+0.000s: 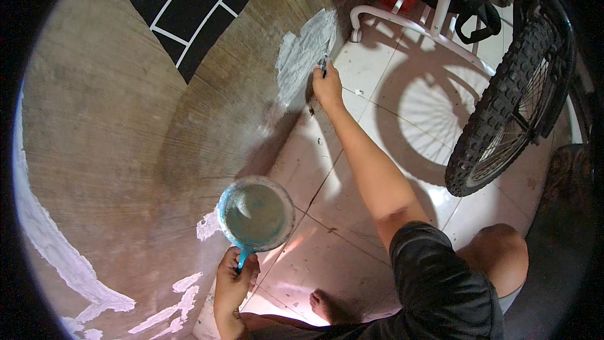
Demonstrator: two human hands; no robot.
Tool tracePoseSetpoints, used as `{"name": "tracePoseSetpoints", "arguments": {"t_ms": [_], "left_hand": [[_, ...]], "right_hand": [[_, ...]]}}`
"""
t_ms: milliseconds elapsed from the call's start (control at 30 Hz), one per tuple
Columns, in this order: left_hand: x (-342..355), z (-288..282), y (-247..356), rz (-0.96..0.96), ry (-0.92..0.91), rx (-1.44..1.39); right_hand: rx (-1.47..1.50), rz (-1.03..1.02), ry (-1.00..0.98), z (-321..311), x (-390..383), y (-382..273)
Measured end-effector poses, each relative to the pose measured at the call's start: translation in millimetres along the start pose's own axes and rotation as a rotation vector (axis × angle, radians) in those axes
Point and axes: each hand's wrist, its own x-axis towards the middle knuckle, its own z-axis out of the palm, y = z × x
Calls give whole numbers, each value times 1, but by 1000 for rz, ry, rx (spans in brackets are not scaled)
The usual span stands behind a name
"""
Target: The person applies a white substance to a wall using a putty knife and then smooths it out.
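The left hand [234, 280] wraps its fingers around a blue dipper handle [243, 257]; the right hand [328, 86], fingers closed, grips a small tool [325, 65].

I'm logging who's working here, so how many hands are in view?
2. The left hand grips the blue-handled dipper; the right hand holds a small tool by the white patch on the wall. No others show.
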Motion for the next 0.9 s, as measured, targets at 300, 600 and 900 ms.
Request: {"name": "tracePoseSetpoints", "arguments": {"t_ms": [300,600,900], "left_hand": [[-2,0,5,-41,14,-27],[-2,-2,2,14,-9,-21],[-2,-1,5,0,-19,24]], "right_hand": [[127,-174,31,43,-91,15],[-35,-136,98,7,-4,-5],[161,-276,62,41,-110,4]]}}
